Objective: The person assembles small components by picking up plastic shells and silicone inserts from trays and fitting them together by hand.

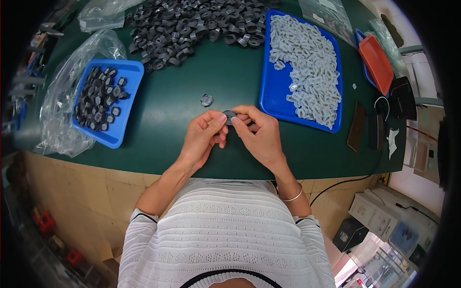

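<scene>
Between my two hands, near the table's front edge, is a small dark ring-shaped plastic part (228, 116). My left hand (204, 134) pinches it from one side with thumb and forefinger. From the other side my right hand (259, 136) presses on it, thumb on top. The fingers cover most of the part. Just beyond my hands a similar dark part with a clear piece in it (206, 100) lies on the green table (168, 103). To the left, a blue tray (115, 137) holds several dark parts with pale centres (101, 98).
A large heap of dark ring parts (192, 29) covers the far middle. At right, a blue tray (275, 98) is loaded with small translucent pieces (312, 67). Clear plastic bags (62, 110), an orange tray (376, 62) and a brown flat case (356, 127) lie around the sides.
</scene>
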